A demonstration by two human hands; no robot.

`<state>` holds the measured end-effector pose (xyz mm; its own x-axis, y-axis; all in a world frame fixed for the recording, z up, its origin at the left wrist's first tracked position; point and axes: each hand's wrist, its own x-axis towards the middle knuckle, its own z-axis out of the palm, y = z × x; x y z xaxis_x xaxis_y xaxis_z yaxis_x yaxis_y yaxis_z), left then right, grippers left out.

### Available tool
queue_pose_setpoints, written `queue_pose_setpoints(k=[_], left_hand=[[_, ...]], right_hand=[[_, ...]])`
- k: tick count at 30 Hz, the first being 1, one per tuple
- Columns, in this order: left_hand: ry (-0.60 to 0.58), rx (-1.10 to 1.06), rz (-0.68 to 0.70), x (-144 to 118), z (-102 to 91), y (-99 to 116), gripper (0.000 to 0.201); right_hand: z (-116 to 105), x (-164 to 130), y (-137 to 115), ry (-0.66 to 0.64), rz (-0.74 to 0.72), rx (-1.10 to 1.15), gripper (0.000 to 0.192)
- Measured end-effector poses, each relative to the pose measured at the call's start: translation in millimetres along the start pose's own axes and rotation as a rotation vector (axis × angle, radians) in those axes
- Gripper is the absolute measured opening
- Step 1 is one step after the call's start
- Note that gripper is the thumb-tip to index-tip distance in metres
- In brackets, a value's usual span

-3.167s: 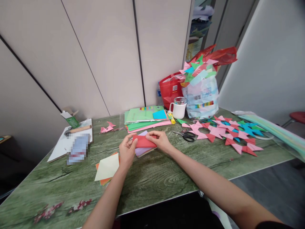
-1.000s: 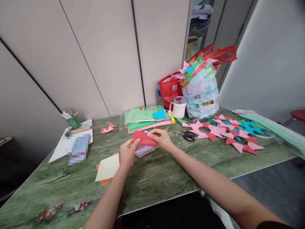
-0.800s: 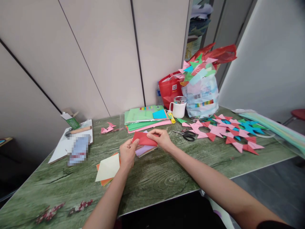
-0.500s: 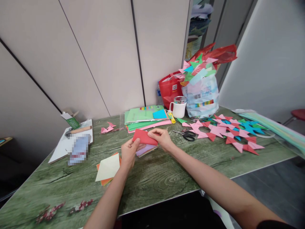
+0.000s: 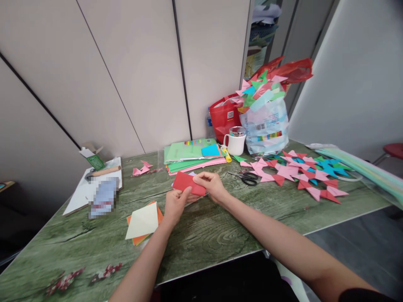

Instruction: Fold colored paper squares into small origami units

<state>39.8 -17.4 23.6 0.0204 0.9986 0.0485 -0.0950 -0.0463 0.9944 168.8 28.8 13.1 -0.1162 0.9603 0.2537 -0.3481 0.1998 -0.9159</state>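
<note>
A folded piece of red paper (image 5: 185, 183) is held above the middle of the table between both hands. My left hand (image 5: 176, 204) is closed on its lower edge, thumb on top and fingers beneath. My right hand (image 5: 211, 185) pinches its right end between thumb and fingers. Behind the red paper, a lilac sheet (image 5: 192, 173) shows only at a corner; the rest is hidden by the hands and the paper. Left of my left forearm lies a small stack of square paper (image 5: 142, 221), cream over orange.
Black-handled scissors (image 5: 248, 180) lie right of my hands, beside joined pink, red and blue paper shapes (image 5: 288, 170). Behind are a stack of green sheets (image 5: 189, 152), a white mug (image 5: 235, 144) and a stuffed plastic bag (image 5: 267, 126). A hammer (image 5: 107, 170) rests on a white board at left.
My left hand has slid right along the lower edge of the red paper, its thumb now nearer the middle. The paper has tilted and shifted slightly left, covering more of the lilac sheets.
</note>
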Motion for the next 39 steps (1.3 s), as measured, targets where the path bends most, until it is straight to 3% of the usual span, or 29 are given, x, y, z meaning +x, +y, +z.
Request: queue_pose_setpoints(k=[6,15,26,39], left_hand=[[0.008,-0.057,-0.013,-1,2.7,-2,0.028],[-0.094,0.026,-0.070,-3,4.1,-8,0.033],[-0.119,-0.024,-0.098,-7,9.4,-4,0.036],[-0.144,0.060,-0.112,-8,10.2,-7,0.040]], right_hand=[[3,-2,-2,0.040,0.003,0.014,0.022],[7,-6,-2,0.028,0.020,0.028,0.021],[8,-6,-4,0.043,0.063,0.102,0.020],[9,-7,1,0.021,0.095,0.210,0.017]])
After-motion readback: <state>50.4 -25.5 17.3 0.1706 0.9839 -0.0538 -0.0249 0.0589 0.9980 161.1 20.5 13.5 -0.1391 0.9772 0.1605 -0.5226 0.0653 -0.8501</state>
